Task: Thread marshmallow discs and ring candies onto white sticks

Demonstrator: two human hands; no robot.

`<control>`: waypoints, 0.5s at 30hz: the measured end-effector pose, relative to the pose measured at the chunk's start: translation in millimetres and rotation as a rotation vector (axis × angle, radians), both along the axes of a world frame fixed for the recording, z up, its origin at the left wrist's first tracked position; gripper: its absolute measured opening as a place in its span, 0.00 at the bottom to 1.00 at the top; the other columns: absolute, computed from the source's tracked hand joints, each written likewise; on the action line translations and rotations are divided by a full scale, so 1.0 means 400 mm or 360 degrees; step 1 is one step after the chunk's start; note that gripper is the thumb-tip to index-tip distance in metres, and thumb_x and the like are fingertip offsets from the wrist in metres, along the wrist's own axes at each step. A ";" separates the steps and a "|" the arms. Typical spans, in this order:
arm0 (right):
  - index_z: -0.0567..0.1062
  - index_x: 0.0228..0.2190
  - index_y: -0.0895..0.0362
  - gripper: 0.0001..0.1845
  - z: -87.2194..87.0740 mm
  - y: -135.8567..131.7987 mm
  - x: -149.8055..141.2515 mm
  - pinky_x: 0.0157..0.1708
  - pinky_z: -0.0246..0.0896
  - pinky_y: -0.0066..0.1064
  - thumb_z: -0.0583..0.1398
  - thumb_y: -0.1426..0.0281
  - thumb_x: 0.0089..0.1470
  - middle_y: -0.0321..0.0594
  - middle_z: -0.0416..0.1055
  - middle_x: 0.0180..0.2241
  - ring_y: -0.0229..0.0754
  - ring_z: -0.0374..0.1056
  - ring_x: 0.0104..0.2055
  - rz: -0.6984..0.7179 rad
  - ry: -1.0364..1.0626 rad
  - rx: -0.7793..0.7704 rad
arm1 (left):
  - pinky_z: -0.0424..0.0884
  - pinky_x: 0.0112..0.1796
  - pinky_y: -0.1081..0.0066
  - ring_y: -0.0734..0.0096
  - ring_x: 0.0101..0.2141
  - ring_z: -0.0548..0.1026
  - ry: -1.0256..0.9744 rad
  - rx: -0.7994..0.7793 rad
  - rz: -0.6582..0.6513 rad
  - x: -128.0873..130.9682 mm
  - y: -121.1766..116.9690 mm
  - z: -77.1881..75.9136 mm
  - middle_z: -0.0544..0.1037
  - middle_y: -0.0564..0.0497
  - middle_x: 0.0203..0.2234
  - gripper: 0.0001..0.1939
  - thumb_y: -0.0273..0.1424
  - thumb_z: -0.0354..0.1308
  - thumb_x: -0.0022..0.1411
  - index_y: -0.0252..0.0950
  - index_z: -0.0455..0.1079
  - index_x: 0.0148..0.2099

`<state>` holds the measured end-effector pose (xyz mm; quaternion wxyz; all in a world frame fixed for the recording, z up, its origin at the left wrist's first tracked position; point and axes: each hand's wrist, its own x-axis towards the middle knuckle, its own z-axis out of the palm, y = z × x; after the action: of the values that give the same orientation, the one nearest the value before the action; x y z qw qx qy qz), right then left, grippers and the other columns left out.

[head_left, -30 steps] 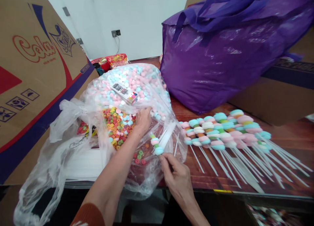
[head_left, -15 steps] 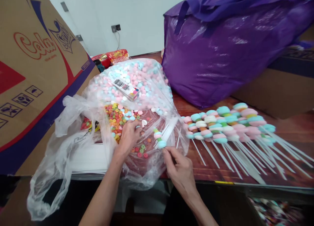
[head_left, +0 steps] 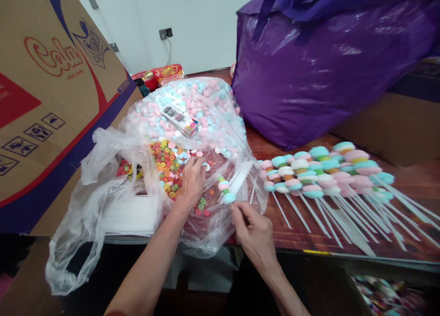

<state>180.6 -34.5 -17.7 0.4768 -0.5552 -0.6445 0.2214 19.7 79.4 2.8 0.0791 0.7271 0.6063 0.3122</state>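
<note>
My left hand [head_left: 193, 179] reaches into an opened clear plastic bag [head_left: 137, 201] and rests with curled fingers on a heap of small coloured ring candies [head_left: 168, 167]; whether it holds one is hidden. My right hand [head_left: 253, 233] pinches the white stick of a candy skewer [head_left: 225, 190] with several pastel pieces threaded on it, held over the bag's edge. Behind lies a bag of pink and blue marshmallows [head_left: 192, 107] with a printed label. A row of several finished candy skewers [head_left: 323, 174] lies on the wooden table to the right.
A large cardboard box [head_left: 44, 91] stands at the left. A big purple bag [head_left: 330, 64] fills the back right, with brown boxes [head_left: 395, 128] behind it. Red packets [head_left: 161, 74] lie near the wall. The table's front edge [head_left: 309, 252] runs below the skewers.
My left hand drew back from the marshmallow end of the bag to the ring candies nearer me. My right hand kept its pinch on the skewer, shifting slightly with the view.
</note>
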 end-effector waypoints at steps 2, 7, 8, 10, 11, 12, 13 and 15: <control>0.75 0.30 0.57 0.13 0.003 0.000 0.000 0.22 0.56 0.23 0.55 0.67 0.65 0.30 0.65 0.19 0.33 0.60 0.19 -0.0001 -0.0003 -0.0006 | 0.69 0.49 0.65 0.61 0.47 0.73 0.0022 -0.0001 -0.0064 0.004 0.001 -0.006 0.77 0.44 0.43 0.14 0.23 0.51 0.65 0.37 0.76 0.48; 0.75 0.30 0.56 0.13 0.009 0.001 -0.002 0.21 0.55 0.24 0.55 0.67 0.64 0.30 0.64 0.19 0.32 0.60 0.18 -0.0004 -0.0011 0.0001 | 0.65 0.54 0.59 0.57 0.51 0.69 0.0167 -0.0067 -0.0071 0.009 0.003 -0.010 0.76 0.42 0.48 0.18 0.21 0.53 0.63 0.35 0.73 0.53; 0.75 0.30 0.56 0.13 0.010 0.001 -0.002 0.21 0.55 0.24 0.55 0.67 0.64 0.30 0.64 0.19 0.32 0.59 0.18 -0.0001 -0.0014 -0.0001 | 0.65 0.54 0.59 0.56 0.51 0.69 0.0195 -0.0073 -0.0066 0.011 0.005 -0.009 0.76 0.42 0.49 0.18 0.21 0.52 0.63 0.35 0.73 0.53; 0.75 0.30 0.56 0.13 0.009 0.000 -0.002 0.22 0.55 0.23 0.55 0.67 0.64 0.29 0.63 0.19 0.32 0.59 0.18 0.0002 -0.0019 -0.0009 | 0.64 0.54 0.59 0.56 0.51 0.69 0.0243 -0.0082 -0.0072 0.015 0.009 -0.005 0.76 0.41 0.49 0.17 0.21 0.50 0.64 0.34 0.74 0.52; 0.75 0.29 0.56 0.13 0.009 0.000 -0.002 0.22 0.55 0.23 0.55 0.67 0.64 0.29 0.63 0.18 0.32 0.59 0.18 0.0000 -0.0020 -0.0011 | 0.64 0.54 0.59 0.56 0.50 0.70 0.0259 -0.0086 -0.0074 0.016 0.012 -0.002 0.76 0.41 0.49 0.17 0.21 0.49 0.64 0.34 0.74 0.51; 0.75 0.29 0.56 0.13 0.009 0.000 -0.003 0.22 0.55 0.23 0.55 0.67 0.64 0.29 0.62 0.18 0.32 0.59 0.18 -0.0003 -0.0018 -0.0010 | 0.64 0.53 0.59 0.57 0.49 0.70 0.0264 -0.0089 -0.0070 0.016 0.013 0.001 0.77 0.40 0.48 0.17 0.22 0.49 0.65 0.34 0.74 0.51; 0.74 0.29 0.56 0.13 0.009 -0.001 -0.003 0.22 0.55 0.23 0.55 0.67 0.64 0.29 0.62 0.18 0.32 0.59 0.18 -0.0004 -0.0014 -0.0009 | 0.64 0.53 0.59 0.57 0.49 0.71 0.0254 -0.0089 -0.0058 0.015 0.013 0.005 0.77 0.41 0.47 0.17 0.22 0.49 0.65 0.34 0.74 0.51; 0.74 0.29 0.56 0.13 0.009 -0.001 -0.003 0.22 0.54 0.23 0.55 0.67 0.64 0.29 0.63 0.18 0.32 0.59 0.18 -0.0005 -0.0002 0.0003 | 0.65 0.53 0.60 0.57 0.48 0.72 0.0169 -0.0065 0.0001 0.008 0.007 0.014 0.78 0.41 0.45 0.18 0.23 0.49 0.65 0.34 0.74 0.52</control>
<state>179.3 -35.0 -13.9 0.4773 -0.5559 -0.6442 0.2197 22.8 82.1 8.4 0.0615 0.7406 0.6162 0.2608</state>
